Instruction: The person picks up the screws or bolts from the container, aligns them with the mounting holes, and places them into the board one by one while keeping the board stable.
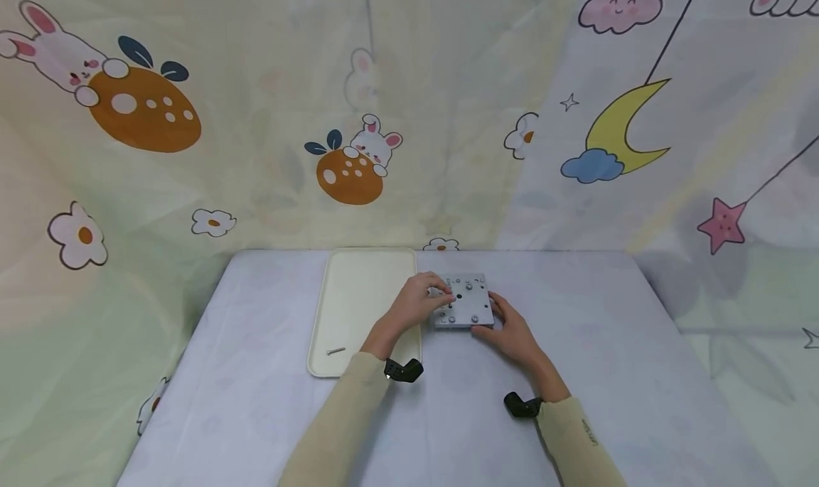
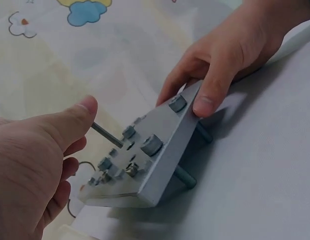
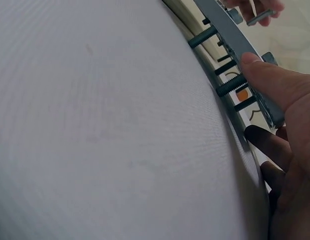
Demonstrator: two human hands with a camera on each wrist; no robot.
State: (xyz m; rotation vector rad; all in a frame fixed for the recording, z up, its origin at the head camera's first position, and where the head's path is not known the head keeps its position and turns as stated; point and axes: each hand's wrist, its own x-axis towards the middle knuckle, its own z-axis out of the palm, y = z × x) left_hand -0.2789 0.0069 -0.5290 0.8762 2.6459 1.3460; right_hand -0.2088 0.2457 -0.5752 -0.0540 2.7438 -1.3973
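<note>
A square grey metal plate (image 1: pixel 457 311) lies right of the tray, with several bolts (image 2: pixel 152 145) set through it and their shanks (image 3: pixel 230 85) sticking out underneath. Between thumb and fingers my left hand (image 1: pixel 414 302) pinches a thin screw (image 2: pixel 108 135) over the plate's upper face. The screw's lower end is at or just above a hole; I cannot tell if it has entered. My right hand (image 1: pixel 514 333) grips the plate by its right side, the thumb (image 3: pixel 267 75) on the near edge.
A cream tray (image 1: pixel 365 295) lies flat left of the plate, with one loose screw (image 1: pixel 335 350) near its front left. White cloth covers the table (image 1: pixel 576 316). A printed curtain (image 1: pixel 269 153) hangs behind the table's back edge.
</note>
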